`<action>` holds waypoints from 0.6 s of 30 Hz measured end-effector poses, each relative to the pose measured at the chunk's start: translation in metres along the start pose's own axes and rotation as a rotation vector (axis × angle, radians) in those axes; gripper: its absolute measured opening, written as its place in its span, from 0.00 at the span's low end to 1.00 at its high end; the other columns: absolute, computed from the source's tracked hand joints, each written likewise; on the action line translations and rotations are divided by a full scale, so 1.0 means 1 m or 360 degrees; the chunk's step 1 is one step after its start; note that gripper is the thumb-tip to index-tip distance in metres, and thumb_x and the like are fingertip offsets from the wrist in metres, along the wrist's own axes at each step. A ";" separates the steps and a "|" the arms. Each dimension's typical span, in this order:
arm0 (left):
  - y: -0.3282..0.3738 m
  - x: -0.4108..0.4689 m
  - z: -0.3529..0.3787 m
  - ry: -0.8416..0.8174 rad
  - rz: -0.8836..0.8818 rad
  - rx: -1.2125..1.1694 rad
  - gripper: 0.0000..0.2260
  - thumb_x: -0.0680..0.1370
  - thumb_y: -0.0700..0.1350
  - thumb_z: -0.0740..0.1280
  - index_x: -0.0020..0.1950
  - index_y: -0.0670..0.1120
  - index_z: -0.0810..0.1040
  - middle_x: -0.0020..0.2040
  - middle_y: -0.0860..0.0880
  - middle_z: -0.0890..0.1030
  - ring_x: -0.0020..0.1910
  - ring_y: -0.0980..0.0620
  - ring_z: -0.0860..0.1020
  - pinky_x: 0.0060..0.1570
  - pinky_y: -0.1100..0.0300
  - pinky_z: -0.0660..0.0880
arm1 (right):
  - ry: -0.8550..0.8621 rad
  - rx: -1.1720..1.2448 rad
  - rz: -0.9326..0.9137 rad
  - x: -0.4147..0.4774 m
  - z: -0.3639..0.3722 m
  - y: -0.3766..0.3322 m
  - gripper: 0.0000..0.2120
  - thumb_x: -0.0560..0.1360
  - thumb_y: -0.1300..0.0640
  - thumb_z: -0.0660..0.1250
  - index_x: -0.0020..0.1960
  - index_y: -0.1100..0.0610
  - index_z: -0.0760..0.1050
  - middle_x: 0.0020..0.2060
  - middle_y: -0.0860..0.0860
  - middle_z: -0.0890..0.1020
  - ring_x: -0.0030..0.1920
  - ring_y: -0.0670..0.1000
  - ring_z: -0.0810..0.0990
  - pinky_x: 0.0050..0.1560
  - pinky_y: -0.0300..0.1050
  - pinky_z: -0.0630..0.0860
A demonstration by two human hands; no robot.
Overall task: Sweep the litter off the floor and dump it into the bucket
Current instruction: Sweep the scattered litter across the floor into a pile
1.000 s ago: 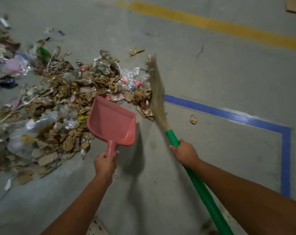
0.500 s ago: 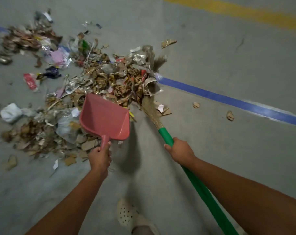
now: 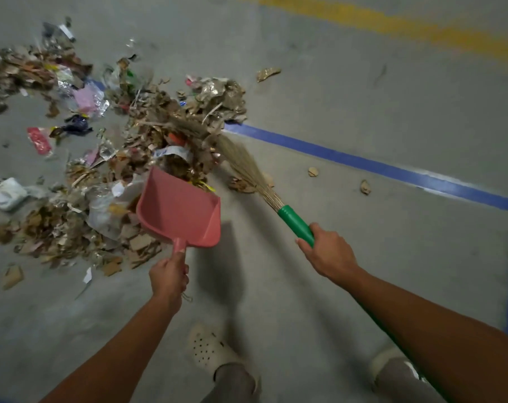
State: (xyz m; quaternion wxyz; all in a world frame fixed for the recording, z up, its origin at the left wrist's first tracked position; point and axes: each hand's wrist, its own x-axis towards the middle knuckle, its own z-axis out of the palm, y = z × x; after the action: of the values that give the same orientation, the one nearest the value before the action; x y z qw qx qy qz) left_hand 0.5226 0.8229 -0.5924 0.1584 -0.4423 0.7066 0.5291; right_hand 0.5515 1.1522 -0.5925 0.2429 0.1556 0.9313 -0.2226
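A heap of litter point(image 3: 171, 123), mostly torn cardboard, foil and plastic wrappers, spreads over the grey floor at the left and centre. My left hand point(image 3: 169, 274) grips the handle of a pink dustpan point(image 3: 179, 207), whose mouth lies against the near edge of the heap. My right hand point(image 3: 328, 252) holds the green handle of a straw broom point(image 3: 244, 167); its bristles press into the right side of the heap, bending left toward the pan. No bucket is in view.
A blue floor line point(image 3: 372, 167) runs right from the heap and turns a corner at the far right. A yellow line point(image 3: 421, 36) crosses the top. Loose scraps point(image 3: 313, 171) lie right of the broom. My feet in pale clogs point(image 3: 209, 349) stand below.
The broom's bristles have swept left and down into the heap, pushing litter toward the dustpan's mouth. The view has shifted slightly, and both feet now show.
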 end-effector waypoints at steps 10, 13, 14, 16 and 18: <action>0.004 -0.074 0.128 -0.0281 0.0080 0.0073 0.16 0.78 0.54 0.71 0.43 0.43 0.73 0.32 0.45 0.73 0.21 0.54 0.64 0.19 0.66 0.57 | 0.0197 0.0298 0.0643 -0.051 -0.040 0.154 0.20 0.81 0.40 0.61 0.57 0.58 0.72 0.45 0.59 0.81 0.44 0.62 0.80 0.42 0.49 0.75; -0.006 -0.088 0.161 -0.0336 0.0091 0.0059 0.14 0.79 0.51 0.70 0.45 0.42 0.73 0.32 0.45 0.73 0.20 0.54 0.65 0.19 0.65 0.58 | 0.0195 0.0348 0.0805 -0.060 -0.035 0.195 0.20 0.81 0.42 0.61 0.55 0.60 0.72 0.47 0.60 0.81 0.46 0.62 0.81 0.45 0.50 0.77; -0.012 -0.092 0.170 -0.0337 0.0079 0.0038 0.13 0.79 0.50 0.70 0.44 0.42 0.73 0.32 0.45 0.73 0.20 0.54 0.65 0.19 0.65 0.58 | 0.0167 0.0354 0.0856 -0.063 -0.031 0.208 0.20 0.81 0.42 0.61 0.55 0.61 0.72 0.47 0.60 0.81 0.46 0.62 0.81 0.46 0.51 0.79; -0.024 -0.099 0.184 -0.0331 0.0045 -0.0016 0.13 0.79 0.49 0.70 0.42 0.43 0.72 0.32 0.45 0.73 0.19 0.54 0.64 0.19 0.66 0.57 | 0.0076 0.0370 0.0950 -0.066 -0.023 0.228 0.20 0.81 0.42 0.61 0.54 0.61 0.72 0.47 0.60 0.81 0.43 0.62 0.83 0.47 0.55 0.82; -0.038 -0.105 0.191 -0.0311 0.0004 -0.0023 0.13 0.78 0.48 0.70 0.40 0.42 0.72 0.31 0.45 0.72 0.18 0.54 0.64 0.19 0.67 0.56 | -0.0020 0.0371 0.1017 -0.069 -0.014 0.238 0.20 0.80 0.42 0.62 0.53 0.61 0.72 0.47 0.60 0.82 0.39 0.60 0.84 0.45 0.56 0.84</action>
State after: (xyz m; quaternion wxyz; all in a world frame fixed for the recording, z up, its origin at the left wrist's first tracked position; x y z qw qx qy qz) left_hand 0.5648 1.0390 -0.6177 0.2227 -0.3888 0.6845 0.5751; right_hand 0.6983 1.3493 -0.6267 0.2866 0.4650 0.8021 -0.2412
